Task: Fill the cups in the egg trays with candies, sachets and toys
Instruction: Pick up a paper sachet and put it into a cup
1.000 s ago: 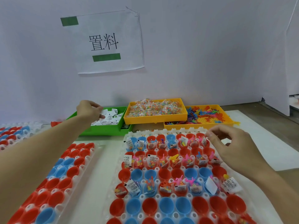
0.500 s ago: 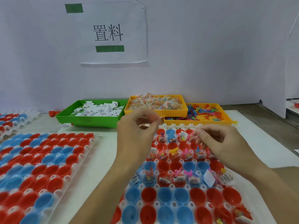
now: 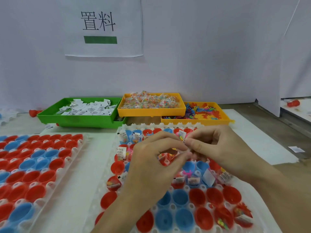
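My left hand and my right hand meet fingertip to fingertip above the middle egg tray. Between the fingertips sits a small white sachet, pinched from both sides. Red and blue cups fill that tray; its far rows hold sachets, candies and toys, while the near rows are mostly bare cups. A green tray of white sachets, an orange tray of wrapped candies and an orange tray of coloured toys stand behind it.
A second egg tray of bare red and blue cups lies at the left. A white wall with a paper sign closes the back. One loose sachet lies on the white mat at right.
My left hand came back from the green sachet tray to the middle tray and met my right hand. The view has tilted down and closer.
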